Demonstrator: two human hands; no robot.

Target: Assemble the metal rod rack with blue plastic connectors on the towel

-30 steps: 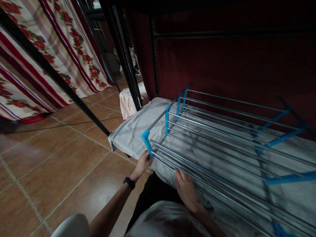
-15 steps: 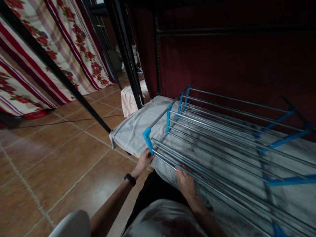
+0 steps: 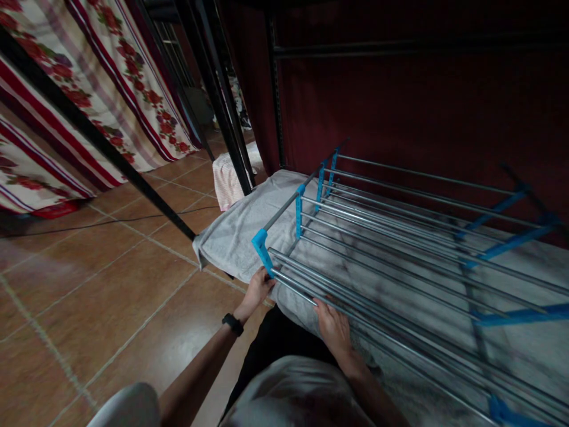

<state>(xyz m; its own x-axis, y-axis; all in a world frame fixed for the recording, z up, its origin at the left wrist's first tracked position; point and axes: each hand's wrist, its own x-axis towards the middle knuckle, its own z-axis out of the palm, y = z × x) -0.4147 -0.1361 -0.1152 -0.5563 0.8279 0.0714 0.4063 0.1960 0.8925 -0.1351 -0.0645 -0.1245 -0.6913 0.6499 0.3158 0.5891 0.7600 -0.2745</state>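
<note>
A folding drying rack [image 3: 400, 231] with silver metal rods and blue plastic joints lies flat on a grey towel [image 3: 235, 234] spread over a low bed. My left hand [image 3: 256, 290], with a black watch on the wrist, grips the rack's near corner just below the blue corner joint [image 3: 261, 248]. My right hand [image 3: 333, 329] rests palm down on the near rods, fingers curled over the front rod.
Brown floor tiles [image 3: 111, 296] spread to the left, with a black cable across them. Black bed-frame posts [image 3: 222, 101] stand behind the rack's corner. Floral striped curtains [image 3: 89, 89] hang at upper left. A dark red curtain backs the bed. A pale pink cloth [image 3: 226, 178] lies by the post.
Both hands stay on the rack's near edge. The rack's corner and the view have shifted slightly; the right hand has slid a little forward along the rods.
</note>
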